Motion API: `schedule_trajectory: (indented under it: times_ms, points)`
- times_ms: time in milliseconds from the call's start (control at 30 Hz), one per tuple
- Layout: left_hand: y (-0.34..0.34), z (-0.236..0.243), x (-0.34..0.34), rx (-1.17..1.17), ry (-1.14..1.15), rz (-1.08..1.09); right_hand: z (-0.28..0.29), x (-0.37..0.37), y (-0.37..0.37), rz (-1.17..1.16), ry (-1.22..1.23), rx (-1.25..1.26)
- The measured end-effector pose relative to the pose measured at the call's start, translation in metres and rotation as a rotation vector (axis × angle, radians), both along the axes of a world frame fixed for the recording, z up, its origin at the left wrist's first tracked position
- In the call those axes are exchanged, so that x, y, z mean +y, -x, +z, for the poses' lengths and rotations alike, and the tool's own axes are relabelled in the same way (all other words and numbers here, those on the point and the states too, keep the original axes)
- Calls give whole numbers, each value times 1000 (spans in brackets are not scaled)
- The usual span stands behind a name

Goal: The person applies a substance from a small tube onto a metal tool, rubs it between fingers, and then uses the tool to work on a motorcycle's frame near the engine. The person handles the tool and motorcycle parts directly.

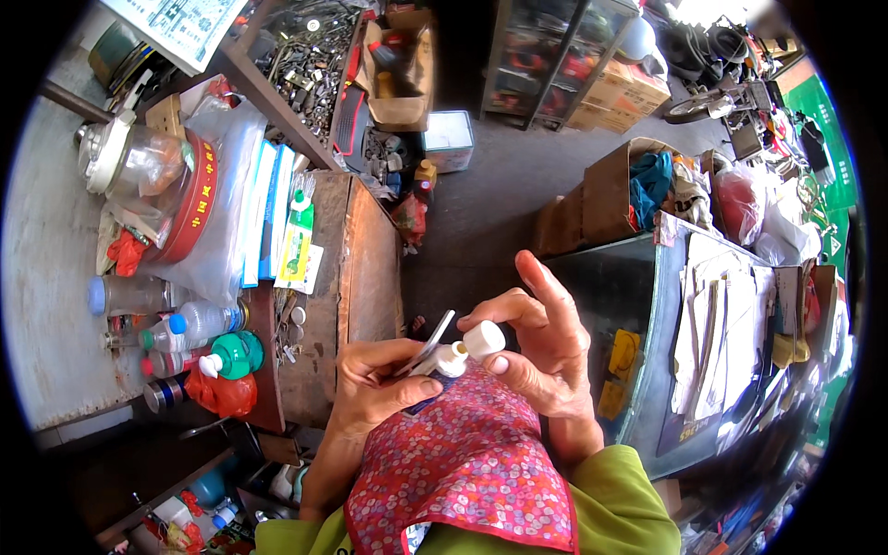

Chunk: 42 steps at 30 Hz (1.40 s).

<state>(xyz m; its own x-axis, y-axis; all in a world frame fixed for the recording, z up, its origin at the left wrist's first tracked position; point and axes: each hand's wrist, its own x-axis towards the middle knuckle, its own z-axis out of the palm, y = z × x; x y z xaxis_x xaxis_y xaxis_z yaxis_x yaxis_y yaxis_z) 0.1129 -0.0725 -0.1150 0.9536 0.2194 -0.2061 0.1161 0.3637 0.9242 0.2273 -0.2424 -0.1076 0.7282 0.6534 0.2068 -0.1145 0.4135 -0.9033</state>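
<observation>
In front of my chest, my left hand (372, 387) is closed round a small bottle (448, 363) with a white top and a dark blue body, partly covered by my fingers. A thin, flat, pale piece (438, 331) sticks up from the same grip; I cannot make out its kind. My right hand (557, 363) pinches a white cap (484, 340) between thumb and forefinger, its other fingers raised. The cap is tilted right beside the bottle's mouth, where a small yellowish tip shows. Below both hands lies a red flowered apron (462, 462) over my green sleeves.
To the left, a wooden cabinet (319, 356) stands beside several bottles (208, 321) and a large clear jar (148, 162). A glass-sided counter (638, 305) with papers (721, 324) is on the right. Ahead are cardboard boxes (592, 208), a display case (546, 65) and a white tub (450, 139).
</observation>
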Motion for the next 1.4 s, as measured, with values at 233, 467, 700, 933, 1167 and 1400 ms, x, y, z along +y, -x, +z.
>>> schedule_trajectory:
  times_ms: [233, 467, 700, 933, 1167, 1400]
  points:
    - [1, -6, -3, 30, 178, 24, 7, 4, -2, 15, 88, -162]
    - [2, -14, -5, 21, 98, 33, 25, 0, -5, -46, 460, -290]
    - [-2, -20, -9, -14, 224, 131, 20, 15, 3, -188, 369, -365]
    - [9, -18, -4, 98, 194, 94, 27, 29, 14, -149, 351, -162]
    - [24, -25, 1, 4, 105, 217, 27, 44, 5, -34, 685, -585]
    - [43, -24, 11, 14, 47, 367, 29, 82, 10, 41, 519, -654]
